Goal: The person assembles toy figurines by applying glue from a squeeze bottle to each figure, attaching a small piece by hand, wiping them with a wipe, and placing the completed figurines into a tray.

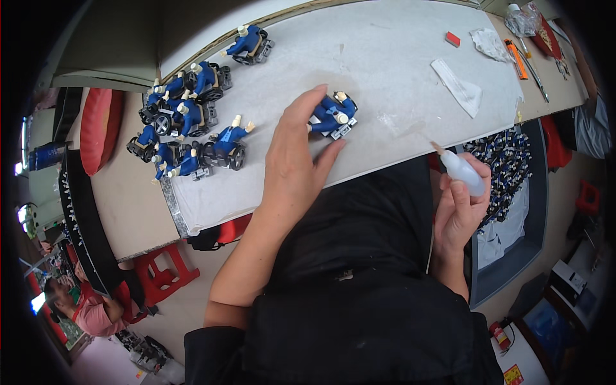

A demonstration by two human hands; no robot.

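Note:
My left hand (294,147) is curved around the left side of a seated figurine in a wheelchair (335,117), dressed in blue. The thumb and fingers are spread apart on either side of it, and the figurine rests on the pale covered tabletop (378,70). Whether the fingertips touch it is hard to tell. In my right hand (459,208), beyond the table's near edge, is a translucent white squeeze bottle (464,173). Its thin brownish nozzle points up and left toward the tabletop. My fingers wrap around the bottle's body.
Several similar wheelchair figurines (186,115) cluster at the table's left. A grey bin (543,212) packed with more stands at right. A red block (453,39), white strip (459,88) and orange cutter (516,59) lie at the far right. A person (96,314) sits at lower left.

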